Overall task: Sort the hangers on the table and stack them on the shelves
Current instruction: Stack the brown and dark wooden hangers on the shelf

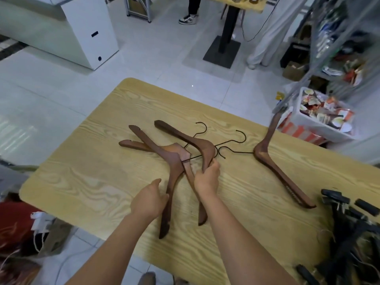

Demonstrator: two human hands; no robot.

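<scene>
Wooden and dark brown: three hangers crossed in a heap (176,154) just ahead of both hands, flat on the pale table (98,182). Right hand (206,177) curled round the near arm of the top hanger (185,136), thumb and fingers closed on it, the other arm pointing away to the left. Left hand (149,199) loosely spread, fingertips touching the long near arm of the left hanger (173,171), thumb raised clear. Between the two hands, the near arm of the bottom hanger (202,214), running close beside the right wrist. Black wire hooks fanned out beyond the right hand.

Well right of the right hand, apart from the heap: a fourth hanger (283,177), one arm lying on the table, the other reaching past the far edge, blurred, hook aimed back at the heap. Nearer, far right of the right forearm, a pile of black hangers (349,223) at the table's corner.

Beyond the table on that side, a white bin (298,108) of packets beside a metal shelf (313,48). Ahead of the hands, across the tiled floor, a black pedestal (226,38), a white cabinet (88,38), and a person's shoes (188,19) further off.
</scene>
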